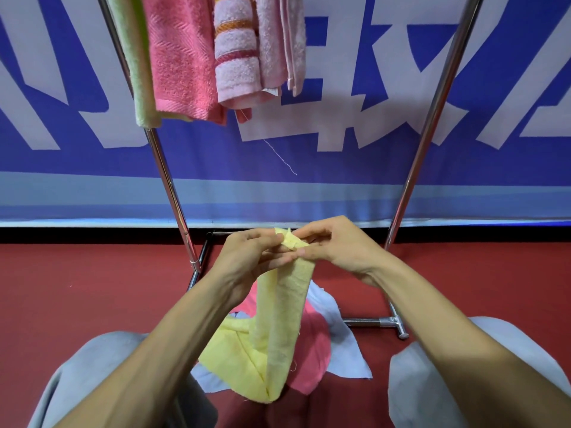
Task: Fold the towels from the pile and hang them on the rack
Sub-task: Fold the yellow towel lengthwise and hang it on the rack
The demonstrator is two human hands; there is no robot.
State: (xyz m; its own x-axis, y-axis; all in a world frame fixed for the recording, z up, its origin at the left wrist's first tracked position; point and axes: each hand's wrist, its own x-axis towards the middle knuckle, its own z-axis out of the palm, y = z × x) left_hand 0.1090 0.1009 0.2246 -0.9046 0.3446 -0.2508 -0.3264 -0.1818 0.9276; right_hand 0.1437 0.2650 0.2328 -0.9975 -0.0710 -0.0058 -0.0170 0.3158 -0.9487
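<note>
A yellow towel [278,329] hangs doubled over from both hands, its lower fold reaching down to the pile. My left hand [247,257] and my right hand [336,248] pinch its top corners together at the middle of the view. Under it on the red floor lies the pile: a pink towel [312,344] and a pale lilac towel [346,341]. The chrome rack [167,177] stands in front of me. On its top hang a light green towel [137,60], a coral pink towel [182,57], a striped pink towel [236,50] and a pale pink towel [284,41].
The rack's right leg [432,112] slants down to a foot bar [383,322] on the red floor. A blue banner with large white characters [355,103] covers the wall behind. My knees in grey trousers [463,381] frame the pile on both sides.
</note>
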